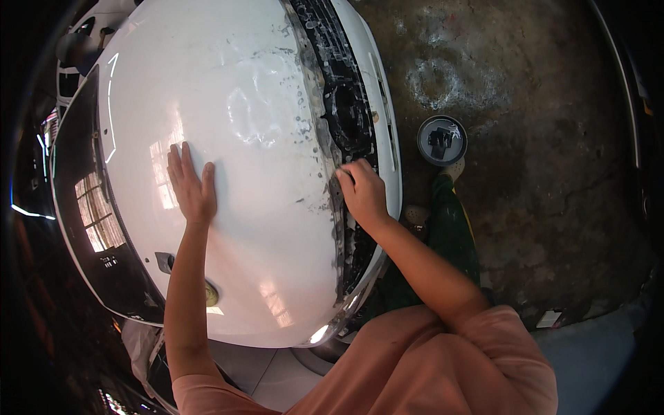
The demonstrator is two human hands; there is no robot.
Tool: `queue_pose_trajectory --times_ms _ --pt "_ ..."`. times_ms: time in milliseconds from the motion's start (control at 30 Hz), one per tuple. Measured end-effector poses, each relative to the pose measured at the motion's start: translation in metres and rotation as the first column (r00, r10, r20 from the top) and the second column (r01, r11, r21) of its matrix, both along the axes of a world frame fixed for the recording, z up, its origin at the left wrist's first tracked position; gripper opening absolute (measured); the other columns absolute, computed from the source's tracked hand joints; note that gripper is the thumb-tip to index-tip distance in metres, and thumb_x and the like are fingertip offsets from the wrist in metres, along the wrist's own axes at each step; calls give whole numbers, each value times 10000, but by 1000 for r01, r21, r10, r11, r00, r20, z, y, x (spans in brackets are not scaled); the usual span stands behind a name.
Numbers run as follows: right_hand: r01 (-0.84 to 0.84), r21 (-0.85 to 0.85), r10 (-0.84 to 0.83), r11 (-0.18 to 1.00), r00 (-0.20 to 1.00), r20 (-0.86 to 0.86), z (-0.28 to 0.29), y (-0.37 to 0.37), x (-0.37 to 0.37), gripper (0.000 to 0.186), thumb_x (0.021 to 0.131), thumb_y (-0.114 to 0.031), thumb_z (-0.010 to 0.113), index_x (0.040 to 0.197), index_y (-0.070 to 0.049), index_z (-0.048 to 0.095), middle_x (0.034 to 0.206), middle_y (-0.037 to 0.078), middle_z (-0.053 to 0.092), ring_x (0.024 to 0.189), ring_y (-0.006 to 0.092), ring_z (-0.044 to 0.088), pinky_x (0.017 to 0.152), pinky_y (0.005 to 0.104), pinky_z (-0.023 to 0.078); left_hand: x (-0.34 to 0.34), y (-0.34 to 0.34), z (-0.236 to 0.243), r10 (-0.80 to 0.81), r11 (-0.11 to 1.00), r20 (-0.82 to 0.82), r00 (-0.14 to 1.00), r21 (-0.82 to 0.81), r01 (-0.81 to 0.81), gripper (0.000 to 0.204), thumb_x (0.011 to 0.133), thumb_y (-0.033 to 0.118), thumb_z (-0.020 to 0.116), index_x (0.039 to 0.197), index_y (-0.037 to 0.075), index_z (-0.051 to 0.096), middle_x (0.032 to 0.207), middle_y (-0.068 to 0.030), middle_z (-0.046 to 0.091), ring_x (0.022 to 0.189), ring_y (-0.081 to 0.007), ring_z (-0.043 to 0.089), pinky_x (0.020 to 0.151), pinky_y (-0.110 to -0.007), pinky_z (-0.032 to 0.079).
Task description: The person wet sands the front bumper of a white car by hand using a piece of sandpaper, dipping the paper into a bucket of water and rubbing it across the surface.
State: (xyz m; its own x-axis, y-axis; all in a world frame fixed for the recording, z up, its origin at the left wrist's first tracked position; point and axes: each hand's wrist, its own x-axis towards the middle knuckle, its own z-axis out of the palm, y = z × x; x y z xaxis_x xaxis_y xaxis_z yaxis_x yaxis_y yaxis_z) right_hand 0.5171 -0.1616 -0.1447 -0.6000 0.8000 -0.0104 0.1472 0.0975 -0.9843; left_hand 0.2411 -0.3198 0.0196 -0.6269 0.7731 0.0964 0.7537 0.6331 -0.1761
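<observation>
A white car hood (pixel 242 207) fills the middle of the view, with wet, shiny smears on its paint. Along its front edge runs a worn grey strip (pixel 319 104) of bared, scuffed surface, next to the black grille (pixel 348 114). My left hand (pixel 191 187) lies flat on the hood with its fingers stretched out. My right hand (pixel 362 194) rests at the front edge, fingers curled and pressed onto the grey strip; whatever they may hold is hidden.
A round bucket (pixel 422 124) with greyish water and dark pieces (pixel 440 142) stands on the stained concrete floor (pixel 539 180), beside my foot. On the hood lie a small dark flat piece (pixel 164 262) and a yellow-green object (pixel 211 294) partly behind my left forearm. The windshield (pixel 97 207) is at left.
</observation>
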Motion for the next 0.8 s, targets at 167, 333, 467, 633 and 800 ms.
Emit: queue_pose_trajectory --times_ms 167,333,467,633,800 --pt "26 38 -23 999 996 -84 -3 28 -22 136 958 -128 680 960 2 638 861 147 613 752 346 641 651 417 497 -1 1 0 -4 1000 -1 1000 -2 4 682 1051 462 455 1586 60 323 1656 -229 248 1533 -424 208 1253 -529 162" --pt "1 -113 -6 994 999 -49 1 0 5 115 939 -98 676 934 6 628 862 163 605 742 376 628 663 431 506 1 1 0 8 1000 4 1000 10 -8 666 1051 449 465 1586 74 335 1662 -212 245 1537 -418 201 1249 -519 180" --pt "76 -31 -78 997 994 -71 -1 30 -24 123 942 -112 669 935 4 630 876 177 623 764 387 636 672 433 510 1 1 0 18 1000 9 1000 5 -18 680 1051 471 458 1587 72 330 1665 -213 237 1535 -428 198 1248 -525 179" --pt "38 -55 -40 998 998 -51 -2 9 -12 136 951 -125 659 943 5 619 886 175 621 785 404 635 683 445 509 -1 0 -1 -4 1000 8 1000 20 4 677 1053 472 455 1587 73 332 1661 -215 248 1533 -432 201 1243 -528 188" --pt "39 -12 -39 999 996 -74 -3 31 -22 116 957 -116 656 944 -4 626 885 168 615 783 394 630 677 445 504 3 3 0 -14 1000 -14 1000 14 14 629 1062 399 461 1576 52 356 1644 -231 276 1527 -413 230 1245 -507 195"
